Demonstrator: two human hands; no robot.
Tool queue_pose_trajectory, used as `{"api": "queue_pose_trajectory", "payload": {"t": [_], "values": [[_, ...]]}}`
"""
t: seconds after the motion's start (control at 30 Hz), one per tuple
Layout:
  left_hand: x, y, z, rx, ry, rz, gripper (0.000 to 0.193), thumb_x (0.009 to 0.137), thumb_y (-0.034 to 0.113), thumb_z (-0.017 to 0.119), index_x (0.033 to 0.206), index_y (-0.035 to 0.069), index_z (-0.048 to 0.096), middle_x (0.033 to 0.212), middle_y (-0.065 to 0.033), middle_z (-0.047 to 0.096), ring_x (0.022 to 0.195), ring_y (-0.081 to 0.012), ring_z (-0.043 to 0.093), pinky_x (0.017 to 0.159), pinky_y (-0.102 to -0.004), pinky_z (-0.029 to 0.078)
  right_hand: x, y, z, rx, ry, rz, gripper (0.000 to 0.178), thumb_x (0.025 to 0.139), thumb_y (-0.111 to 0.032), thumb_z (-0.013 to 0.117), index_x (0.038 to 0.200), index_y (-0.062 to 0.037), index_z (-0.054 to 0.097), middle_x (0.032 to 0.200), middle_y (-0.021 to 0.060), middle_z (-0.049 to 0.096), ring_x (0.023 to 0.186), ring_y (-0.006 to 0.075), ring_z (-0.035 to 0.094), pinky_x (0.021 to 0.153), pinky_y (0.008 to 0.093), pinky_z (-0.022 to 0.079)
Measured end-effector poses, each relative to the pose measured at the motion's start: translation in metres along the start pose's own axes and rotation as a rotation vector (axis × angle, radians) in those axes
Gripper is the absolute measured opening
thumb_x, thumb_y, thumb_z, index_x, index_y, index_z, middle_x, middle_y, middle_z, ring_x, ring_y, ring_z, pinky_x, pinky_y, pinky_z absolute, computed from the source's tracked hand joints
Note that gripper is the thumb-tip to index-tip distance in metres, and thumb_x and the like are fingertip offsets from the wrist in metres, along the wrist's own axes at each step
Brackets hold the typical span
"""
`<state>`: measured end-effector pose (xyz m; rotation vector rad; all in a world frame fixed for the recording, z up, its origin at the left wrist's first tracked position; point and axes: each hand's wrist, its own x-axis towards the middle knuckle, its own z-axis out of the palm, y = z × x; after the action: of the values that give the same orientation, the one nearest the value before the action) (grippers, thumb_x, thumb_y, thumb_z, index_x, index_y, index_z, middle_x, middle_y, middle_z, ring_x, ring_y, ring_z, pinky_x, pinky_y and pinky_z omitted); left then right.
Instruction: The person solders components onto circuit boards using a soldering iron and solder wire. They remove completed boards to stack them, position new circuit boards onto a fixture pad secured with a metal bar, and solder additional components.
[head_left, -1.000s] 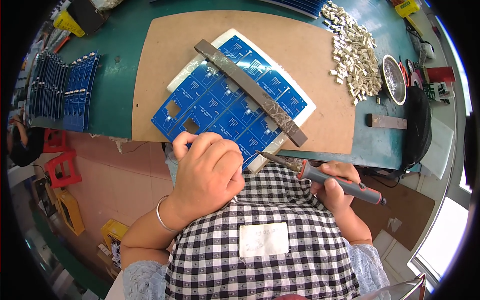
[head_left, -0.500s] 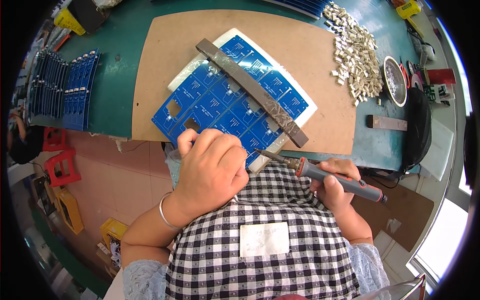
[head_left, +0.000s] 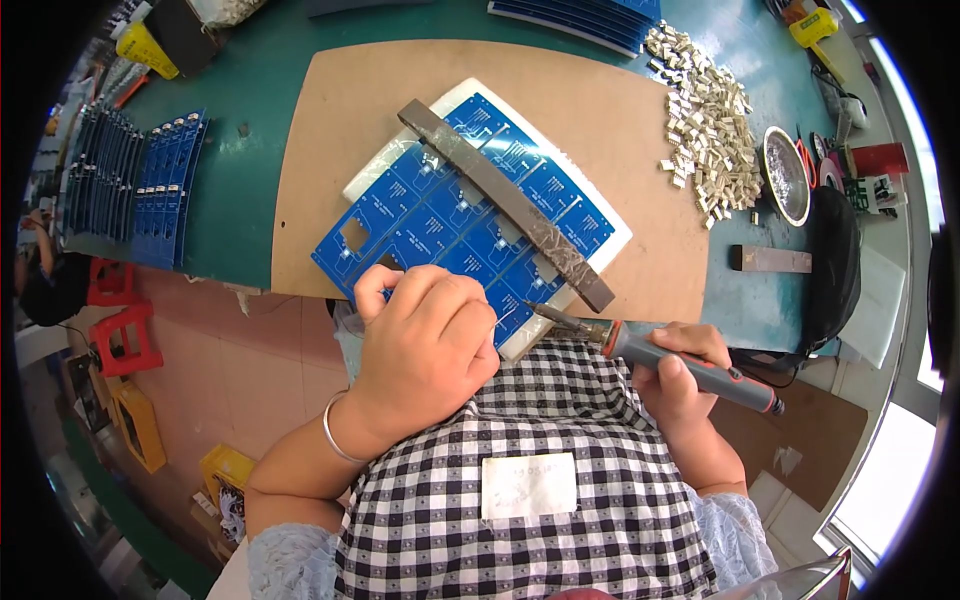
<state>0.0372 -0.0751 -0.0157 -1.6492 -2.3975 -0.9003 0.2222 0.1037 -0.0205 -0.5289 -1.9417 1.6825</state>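
Note:
A blue circuit board panel with square cut-outs lies tilted on a white pad. Across the panel rests a long dark bar. My left hand is closed over the panel's near corner, hiding part of it. From its pinched fingers a thin pale strand, which looks like solder wire, reaches toward the board. A grey and orange soldering iron is gripped in my right hand. The iron's tip points left, at the panel's near right edge beside the wire; whether it touches is too small to tell.
Under the pad is a brown board on the green table. Many small pale metal parts are heaped at the right, beside a metal bowl and a short bar. Blue boards stand upright at the left.
The whole view has shifted slightly, so the table sits a little lower. Both hands keep their holds, and the iron's tip stays near the same edge of the panel.

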Motion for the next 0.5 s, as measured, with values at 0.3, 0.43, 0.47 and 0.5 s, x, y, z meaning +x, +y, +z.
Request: {"api": "queue_pose_trajectory", "payload": {"t": [0.3,0.43,0.47,0.5], "values": [[0.0023,0.0009,0.0029,0.006,-0.006,-0.001,0.020,0.061,0.002,0.065,0.074,0.012,0.053,0.087,0.0006,0.057,0.084,-0.0192,0.054,0.081,-0.0406,0.029,0.0003,0.0015,0.0033,0.027,0.007,0.074,0.034,0.086,-0.027,0.064,0.093,0.0041,0.053,0.063,0.0105,0.054,0.044,0.0135,0.051,0.042,0.0237,0.041],[0.0037,0.0008,0.0030,0.026,-0.038,-0.001,0.019,0.061,0.002,0.065,0.073,0.012,0.053,0.085,0.0007,0.057,0.084,-0.0185,0.054,0.081,-0.0405,0.029,0.0015,0.0028,0.0021,0.029,-0.009,0.061,0.033,0.086,-0.026,0.064,0.094,0.0040,0.053,0.064,0.0108,0.054,0.044,0.0134,0.051,0.042,0.0240,0.041],[0.0042,0.0008,0.0030,0.021,-0.021,-0.002,0.019,0.061,0.002,0.065,0.073,0.012,0.053,0.085,0.0007,0.057,0.084,-0.0185,0.054,0.081,-0.0405,0.029,0.0020,0.0028,0.0010,0.073,-0.027,0.073,0.028,0.087,-0.022,0.064,0.094,0.0039,0.056,0.068,0.0113,0.058,0.049,0.0132,0.055,0.045,0.0243,0.045],[0.0048,0.0008,0.0030,0.024,-0.023,-0.004,0.019,0.062,0.002,0.065,0.073,0.012,0.053,0.085,0.0007,0.057,0.084,-0.0185,0.054,0.081,-0.0405,0.029,0.0025,0.0030,0.0002,0.149,-0.036,0.084,0.023,0.087,-0.018,0.064,0.093,0.0038,0.058,0.073,0.0118,0.061,0.054,0.0131,0.060,0.047,0.0247,0.048]]}}
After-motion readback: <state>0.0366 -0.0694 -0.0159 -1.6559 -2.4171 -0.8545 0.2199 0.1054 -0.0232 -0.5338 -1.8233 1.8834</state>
